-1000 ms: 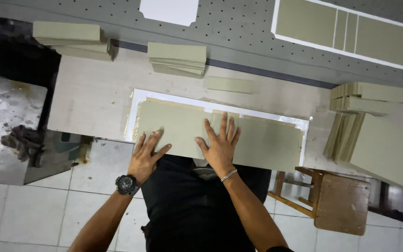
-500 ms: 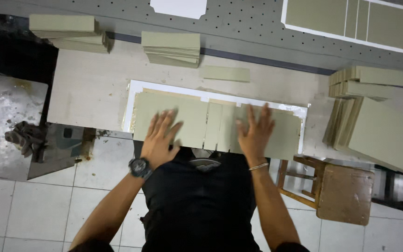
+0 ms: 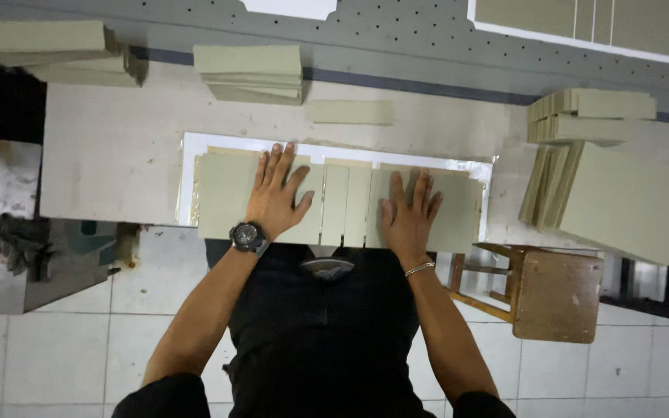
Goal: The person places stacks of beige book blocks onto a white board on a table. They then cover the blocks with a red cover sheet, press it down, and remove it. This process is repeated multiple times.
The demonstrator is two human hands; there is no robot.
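Note:
Several grey-green boards lie side by side on a white sheet point(image 3: 189, 147) on the work table point(image 3: 110, 155). My left hand point(image 3: 276, 193), with a black watch on the wrist, lies flat with spread fingers on the large left board point(image 3: 222, 193). My right hand point(image 3: 408, 213), with a thin bracelet, presses flat on the right board point(image 3: 462, 213). Between the hands sit two narrow strips point(image 3: 346, 205). Neither hand grips anything.
Stacks of the same boards stand at the back left point(image 3: 48, 42), back centre point(image 3: 249, 70) and right point(image 3: 590, 116); a large board point(image 3: 629, 201) leans at the right. A single strip point(image 3: 350, 112) lies behind the sheet. A wooden stool point(image 3: 555, 294) stands on the tiled floor at right.
Both hands have spread apart from the middle of the boards: the left one stays on the left board, the right one has slid rightward onto the right board.

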